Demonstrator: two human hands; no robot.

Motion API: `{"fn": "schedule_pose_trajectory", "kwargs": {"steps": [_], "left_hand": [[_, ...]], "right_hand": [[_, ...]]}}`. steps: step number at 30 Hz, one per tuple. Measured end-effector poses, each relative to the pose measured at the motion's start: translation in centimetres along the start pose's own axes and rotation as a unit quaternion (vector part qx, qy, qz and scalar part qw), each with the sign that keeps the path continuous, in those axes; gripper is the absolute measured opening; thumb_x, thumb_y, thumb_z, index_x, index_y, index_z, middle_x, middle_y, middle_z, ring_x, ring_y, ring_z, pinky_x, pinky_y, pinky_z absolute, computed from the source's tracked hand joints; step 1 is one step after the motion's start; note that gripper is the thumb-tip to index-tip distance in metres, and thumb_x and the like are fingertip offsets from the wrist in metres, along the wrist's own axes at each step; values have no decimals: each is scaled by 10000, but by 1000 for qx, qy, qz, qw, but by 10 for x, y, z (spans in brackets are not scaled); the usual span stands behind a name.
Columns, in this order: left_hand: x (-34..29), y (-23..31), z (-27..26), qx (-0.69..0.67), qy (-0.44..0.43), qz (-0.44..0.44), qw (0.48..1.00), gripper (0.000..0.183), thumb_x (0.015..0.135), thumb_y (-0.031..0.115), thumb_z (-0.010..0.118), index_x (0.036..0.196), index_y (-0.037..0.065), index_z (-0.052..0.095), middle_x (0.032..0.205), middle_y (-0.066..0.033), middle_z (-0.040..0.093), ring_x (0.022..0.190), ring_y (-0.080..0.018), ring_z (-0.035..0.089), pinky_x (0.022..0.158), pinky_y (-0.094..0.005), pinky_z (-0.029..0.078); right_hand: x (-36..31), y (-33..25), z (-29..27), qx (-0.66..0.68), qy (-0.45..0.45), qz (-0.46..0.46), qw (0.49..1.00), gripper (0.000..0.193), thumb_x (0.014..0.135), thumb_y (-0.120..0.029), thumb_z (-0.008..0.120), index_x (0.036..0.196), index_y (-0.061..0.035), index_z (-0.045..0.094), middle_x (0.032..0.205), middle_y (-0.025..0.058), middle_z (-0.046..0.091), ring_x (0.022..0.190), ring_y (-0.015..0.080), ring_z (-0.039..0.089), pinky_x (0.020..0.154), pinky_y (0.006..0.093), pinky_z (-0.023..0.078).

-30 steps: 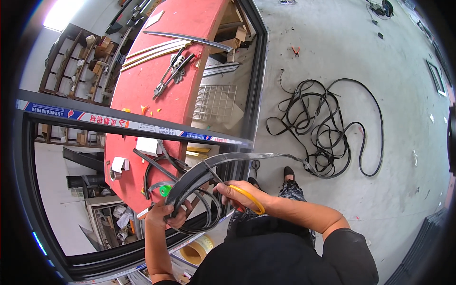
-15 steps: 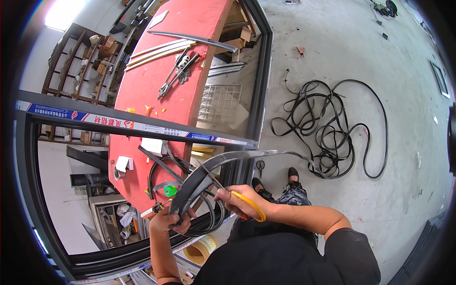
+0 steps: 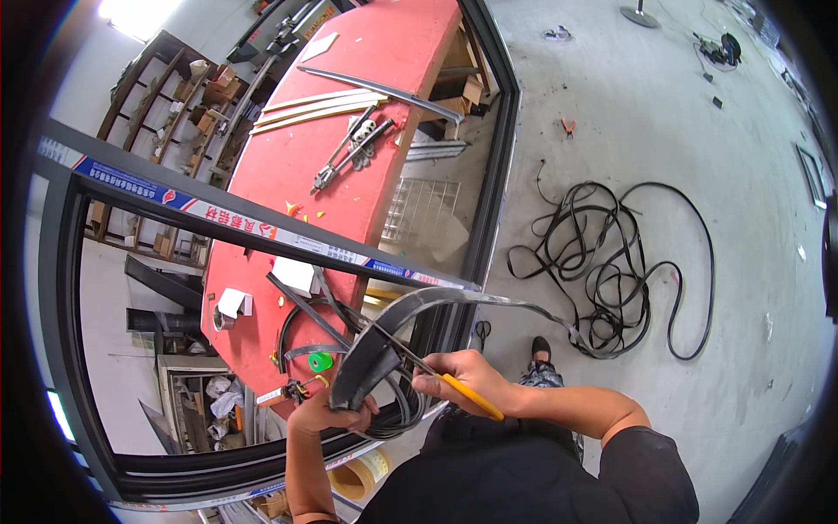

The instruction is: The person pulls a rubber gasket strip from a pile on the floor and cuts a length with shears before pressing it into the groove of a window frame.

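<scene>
My left hand [image 3: 336, 417] is closed around the lower end of a wide black rubber strip [image 3: 365, 354], which bends upward and then runs right toward the floor. Yellow-handled scissors [image 3: 473, 397] are in my right hand [image 3: 463, 375], their blades pointing up and left at the strip's edge. Whether the blades bite into the rubber, I cannot tell. Several loops of thinner black strip [image 3: 406, 410] hang just beside my left hand, in front of the dark window frame [image 3: 436, 349].
Beyond the frame, a red-topped table [image 3: 288, 166] bears bolt cutters [image 3: 345, 157], long thin strips [image 3: 314, 109], tape [image 3: 225, 320] and a green roll [image 3: 320, 361]. A tangled strip pile [image 3: 602, 271], orange-handled pliers [image 3: 568, 127] and another pair of scissors [image 3: 483, 330] lie on the floor.
The view has shifted, so the table and frame appear farther right and lower. The scissors have turned, with their yellow handle now seen more edge-on. Both hands keep their hold.
</scene>
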State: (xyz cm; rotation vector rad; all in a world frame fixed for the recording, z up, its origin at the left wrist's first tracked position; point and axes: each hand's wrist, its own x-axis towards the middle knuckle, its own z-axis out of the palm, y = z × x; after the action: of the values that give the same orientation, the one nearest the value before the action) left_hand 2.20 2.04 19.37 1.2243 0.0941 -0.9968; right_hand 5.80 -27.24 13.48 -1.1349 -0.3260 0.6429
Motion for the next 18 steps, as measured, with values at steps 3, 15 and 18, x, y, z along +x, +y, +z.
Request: {"fn": "schedule_pose_trajectory", "kwargs": {"steps": [3, 15, 18], "left_hand": [[25, -2, 22, 290, 219, 44, 931, 140, 748, 14, 708, 867, 23, 637, 699, -2, 583, 659, -84, 561, 589, -241, 449], [180, -5, 31, 170, 248, 498, 813, 656, 846, -37, 645, 1438, -19, 365, 829, 2, 589, 760, -69, 541, 703, -219, 455], [190, 15, 26, 115, 170, 558, 804, 562, 861, -37, 649, 1388, 12, 459, 762, 18, 552, 654, -49, 469, 606, -216, 404]], "right_hand": [[-2, -21, -4, -96, -12, -62, 993, 327, 908, -344, 687, 942, -21, 653, 653, 56, 543, 597, 114, 482, 575, 275, 434], [-6, -70, 11, -256, -29, -129, 958, 224, 892, -231, 700, 902, -16, 637, 702, 76, 599, 609, 153, 557, 603, 272, 466], [0, -86, 14, -252, -6, -103, 962, 230, 904, -242, 685, 901, -19, 630, 708, 62, 601, 621, 146, 558, 605, 270, 462]]}}
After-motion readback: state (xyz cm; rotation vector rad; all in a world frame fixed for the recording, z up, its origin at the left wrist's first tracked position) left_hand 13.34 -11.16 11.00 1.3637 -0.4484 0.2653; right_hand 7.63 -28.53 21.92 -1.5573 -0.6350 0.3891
